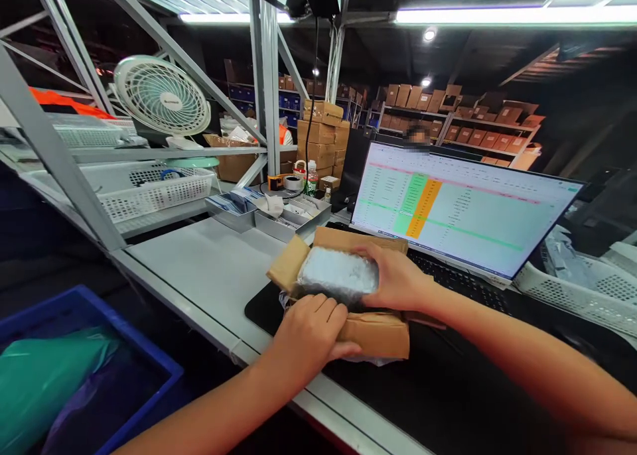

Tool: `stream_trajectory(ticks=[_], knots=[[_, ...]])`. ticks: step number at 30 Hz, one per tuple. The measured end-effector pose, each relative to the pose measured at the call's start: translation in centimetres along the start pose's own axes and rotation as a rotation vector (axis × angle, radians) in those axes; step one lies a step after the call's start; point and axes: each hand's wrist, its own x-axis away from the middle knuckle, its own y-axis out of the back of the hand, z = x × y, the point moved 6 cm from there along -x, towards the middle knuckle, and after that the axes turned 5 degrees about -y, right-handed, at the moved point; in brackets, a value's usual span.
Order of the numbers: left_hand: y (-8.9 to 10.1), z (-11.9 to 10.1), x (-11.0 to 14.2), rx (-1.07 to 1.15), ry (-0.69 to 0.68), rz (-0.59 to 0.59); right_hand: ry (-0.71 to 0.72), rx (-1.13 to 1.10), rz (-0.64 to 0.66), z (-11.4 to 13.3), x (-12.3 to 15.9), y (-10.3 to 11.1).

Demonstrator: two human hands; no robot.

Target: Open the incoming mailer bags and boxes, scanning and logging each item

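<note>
An open cardboard box (379, 334) sits on the black desk mat (263, 306), its flaps folded outward. Inside it, or just at its opening, is a white package in clear bubble wrap (336, 270). My right hand (398, 279) is closed on the package's right end, thumb on the near side and fingers over the far side. My left hand (314, 325) grips the near edge of the box, its fingers curled over the rim and its thumb against the near flap. The underside of the package is hidden in the box.
Behind the box stands a monitor (462, 203) with a spreadsheet, a keyboard (458, 279) below it. Metal trays (283, 226) with small items lie at the back, near a bottle (311, 178). A blue crate (149, 345) holding green plastic is at lower left; a white basket (557, 292) is at right.
</note>
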Motion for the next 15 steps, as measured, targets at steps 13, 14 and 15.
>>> stream_trajectory(ticks=[13,14,15], knots=[[-0.7,2.3,-1.7,-0.265,-0.039,-0.052,-0.148,-0.955,-0.529,-7.2,-0.7,9.1],[-0.9,2.8,-1.5,-0.279,-0.015,-0.056,-0.147,-1.043,-0.600,-8.8,-0.7,10.2],[-0.9,3.3,-1.2,-0.304,0.013,-0.066,-0.138,-1.101,-0.653,-10.2,-0.5,11.0]])
